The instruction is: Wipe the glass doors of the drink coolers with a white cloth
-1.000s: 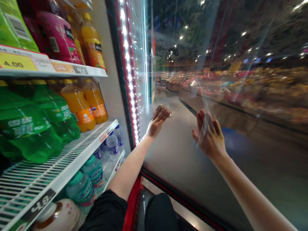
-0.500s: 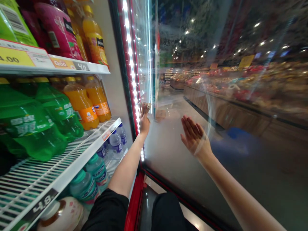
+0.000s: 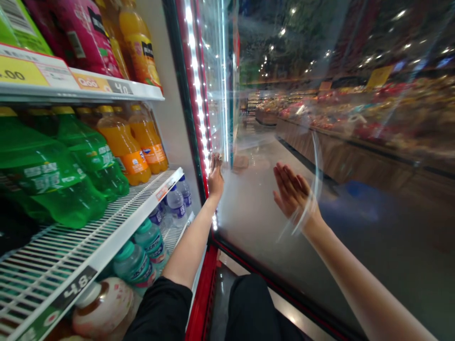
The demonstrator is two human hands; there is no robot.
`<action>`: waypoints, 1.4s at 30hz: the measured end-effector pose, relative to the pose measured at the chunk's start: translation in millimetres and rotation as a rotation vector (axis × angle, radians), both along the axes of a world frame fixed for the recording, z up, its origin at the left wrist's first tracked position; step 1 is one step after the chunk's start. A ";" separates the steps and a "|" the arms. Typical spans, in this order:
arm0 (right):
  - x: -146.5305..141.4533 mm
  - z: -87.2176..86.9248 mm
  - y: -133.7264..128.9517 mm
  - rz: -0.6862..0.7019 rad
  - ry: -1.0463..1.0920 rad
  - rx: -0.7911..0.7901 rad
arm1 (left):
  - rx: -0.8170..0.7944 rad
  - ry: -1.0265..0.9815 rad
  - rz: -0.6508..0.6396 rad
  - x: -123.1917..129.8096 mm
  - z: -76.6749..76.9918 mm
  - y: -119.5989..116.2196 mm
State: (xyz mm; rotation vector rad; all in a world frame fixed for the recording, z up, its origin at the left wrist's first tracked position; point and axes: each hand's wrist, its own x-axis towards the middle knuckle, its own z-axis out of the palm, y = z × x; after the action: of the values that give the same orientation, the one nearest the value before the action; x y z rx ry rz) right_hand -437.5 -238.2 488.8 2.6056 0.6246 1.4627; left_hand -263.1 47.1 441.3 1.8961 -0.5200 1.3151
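Note:
My left hand (image 3: 215,182) reaches to the hinge side of the open glass cooler door (image 3: 256,213), beside a bright strip of lights (image 3: 198,94). Its fingers are closed on what looks like a small crumpled cloth (image 3: 215,158), mostly hidden by them. My right hand (image 3: 293,192) lies open against the glass, palm towards it and fingers stretched out. Curved whitish smears (image 3: 314,184) mark the pane near that wrist.
At left are cooler shelves with green soda bottles (image 3: 46,175), orange soda bottles (image 3: 124,147) and teal-capped bottles (image 3: 133,263). A red lower frame (image 3: 204,293) borders the cooler. Beyond the glass runs a wood-sided display (image 3: 320,151).
My right hand has shifted slightly right and up in the picture, still flat at the glass. The shelves also sit a little differently as the view moved. My left hand stays at the hinge side.

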 end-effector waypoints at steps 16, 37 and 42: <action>-83.1 -8.8 -39.6 -0.206 0.027 0.094 | -0.128 -0.116 -0.025 -35.1 -6.3 -68.0; -74.7 -55.4 -89.8 -0.415 -0.004 0.275 | 0.223 -0.145 -0.322 -105.3 20.1 -141.6; -75.1 -56.1 -87.8 -0.449 0.037 0.250 | 0.186 -0.157 -0.337 -100.1 39.1 -143.9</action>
State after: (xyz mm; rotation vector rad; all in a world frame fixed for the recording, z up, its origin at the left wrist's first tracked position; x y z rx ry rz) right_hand -512.6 -326.0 432.6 2.7083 -0.1530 1.4177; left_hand -363.1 -96.8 480.4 1.7610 -1.0256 1.2284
